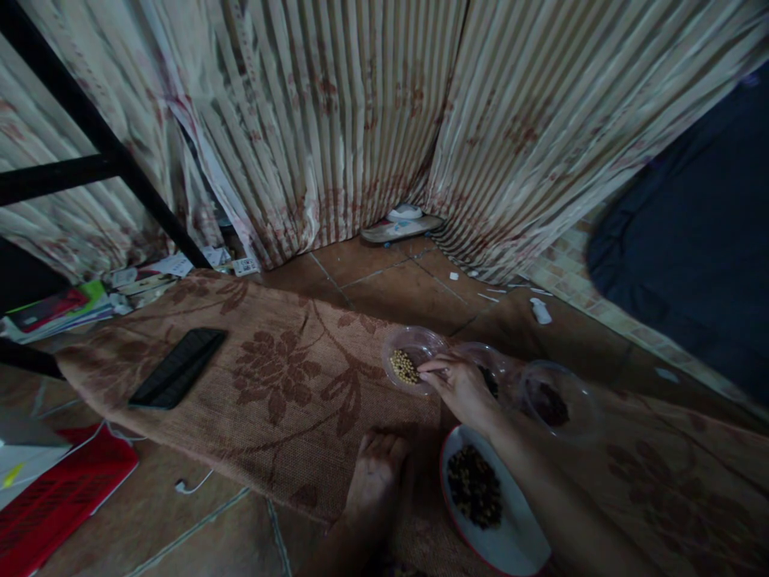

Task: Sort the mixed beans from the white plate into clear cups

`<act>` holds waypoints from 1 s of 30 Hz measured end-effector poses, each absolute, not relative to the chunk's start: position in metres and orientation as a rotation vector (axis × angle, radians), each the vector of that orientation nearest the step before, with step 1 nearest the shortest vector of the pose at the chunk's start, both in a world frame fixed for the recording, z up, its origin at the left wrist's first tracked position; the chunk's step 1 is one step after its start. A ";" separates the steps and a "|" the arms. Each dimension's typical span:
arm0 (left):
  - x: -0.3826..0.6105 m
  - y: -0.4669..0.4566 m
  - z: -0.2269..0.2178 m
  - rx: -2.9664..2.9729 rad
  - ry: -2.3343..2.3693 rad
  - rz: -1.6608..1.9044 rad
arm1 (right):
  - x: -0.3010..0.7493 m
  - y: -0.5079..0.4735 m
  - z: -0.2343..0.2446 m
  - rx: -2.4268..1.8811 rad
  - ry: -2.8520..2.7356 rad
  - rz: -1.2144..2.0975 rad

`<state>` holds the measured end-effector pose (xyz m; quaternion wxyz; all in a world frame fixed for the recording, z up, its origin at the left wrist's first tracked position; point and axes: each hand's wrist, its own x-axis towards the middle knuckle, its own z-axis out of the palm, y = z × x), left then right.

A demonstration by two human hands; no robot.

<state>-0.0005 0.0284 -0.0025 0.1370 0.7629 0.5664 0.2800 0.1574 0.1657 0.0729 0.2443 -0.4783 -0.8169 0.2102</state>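
My right hand [461, 388] reaches over a clear plastic bowl [412, 331], its thumb and forefinger pinched together by the small yellow beans [403, 366] inside. Whether a bean is between the fingertips is too small to tell. Partly behind that hand is a second clear bowl [477, 349] with dark contents. A third clear bowl [565, 377] to its right holds dark reddish-brown beans [551, 405]. Under my right forearm stands a white dish with a red rim [520, 533], holding mixed dark and yellow beans [474, 486]. My left hand [377, 469] rests on the cloth, fingers curled in.
A brown floral cloth [240, 433] covers the long low surface. A black phone [179, 367] lies on its left part. Striped curtains [360, 120] hang behind. At left are a black metal frame [114, 160], papers [174, 264] and a red basket [78, 497].
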 end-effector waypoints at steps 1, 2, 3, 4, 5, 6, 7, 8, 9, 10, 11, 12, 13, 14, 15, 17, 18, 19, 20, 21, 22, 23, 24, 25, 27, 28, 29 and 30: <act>-0.001 0.028 -0.002 2.209 1.641 0.811 | 0.157 0.166 0.073 -1.300 -2.240 0.565; 0.000 0.028 -0.003 2.213 1.643 0.817 | 0.158 0.166 0.072 -1.291 -2.249 0.552; 0.000 0.028 -0.003 2.217 1.645 0.824 | 0.158 0.166 0.072 -1.284 -2.256 0.539; 0.000 0.028 -0.003 2.219 1.647 0.829 | 0.158 0.166 0.071 -1.278 -2.262 0.528; 0.000 0.028 -0.003 2.220 1.648 0.836 | 0.158 0.166 0.070 -1.277 -2.263 0.520; 0.000 0.028 -0.003 2.217 1.650 0.842 | 0.159 0.166 0.069 -1.280 -2.263 0.515; 0.000 0.028 -0.002 2.212 1.651 0.848 | 0.159 0.166 0.068 -1.284 -2.260 0.510; 0.001 0.028 -0.001 2.206 1.651 0.850 | 0.159 0.166 0.067 -1.288 -2.257 0.508; 0.001 0.028 -0.001 2.199 1.652 0.849 | 0.159 0.166 0.066 -1.291 -2.254 0.510; 0.001 0.028 0.000 2.196 1.650 0.850 | 0.159 0.166 0.066 -1.294 -2.251 0.511; 0.001 0.028 0.000 2.195 1.647 0.849 | 0.159 0.166 0.065 -1.299 -2.246 0.508; 0.001 0.028 0.000 2.194 1.645 0.845 | 0.158 0.166 0.066 -1.305 -2.243 0.501; 0.001 0.028 -0.001 2.195 1.642 0.842 | 0.158 0.166 0.066 -1.313 -2.241 0.492; 0.000 0.028 -0.001 2.196 1.641 0.841 | 0.158 0.166 0.066 -1.319 -2.239 0.481; 0.000 0.028 -0.001 2.195 1.640 0.839 | 0.158 0.165 0.067 -1.323 -2.236 0.471; 0.000 0.028 -0.001 2.197 1.638 0.840 | 0.158 0.164 0.069 -1.327 -2.224 0.480; 0.000 0.028 0.000 2.199 1.637 0.844 | 0.158 0.164 0.069 -1.327 -2.215 0.494; 0.000 0.028 0.000 2.201 1.638 0.847 | 0.159 0.164 0.070 -1.327 -2.207 0.510; 0.000 0.028 0.001 2.201 1.642 0.848 | 0.159 0.164 0.070 -1.327 -2.201 0.525; 0.000 0.028 0.002 2.200 1.645 0.849 | 0.160 0.164 0.069 -1.325 -2.198 0.538; 0.000 0.028 0.002 2.199 1.650 0.848 | 0.160 0.165 0.069 -1.321 -2.199 0.547; 0.000 0.028 0.003 2.197 1.653 0.847 | 0.161 0.165 0.068 -1.316 -2.204 0.549; 0.001 0.028 0.003 2.200 1.650 0.846 | 0.161 0.166 0.067 -1.314 -2.209 0.545; 0.001 0.029 0.003 2.204 1.647 0.847 | 0.161 0.166 0.067 -1.312 -2.214 0.536; 0.001 0.029 0.002 2.212 1.642 0.850 | 0.161 0.167 0.066 -1.315 -2.225 0.518; 0.001 0.029 0.002 2.213 1.643 0.849 | 0.161 0.167 0.066 -1.318 -2.229 0.514; 0.001 0.028 0.001 2.211 1.644 0.846 | 0.160 0.167 0.066 -1.323 -2.230 0.515; 0.001 0.028 0.001 2.208 1.644 0.841 | 0.160 0.167 0.066 -1.326 -2.229 0.518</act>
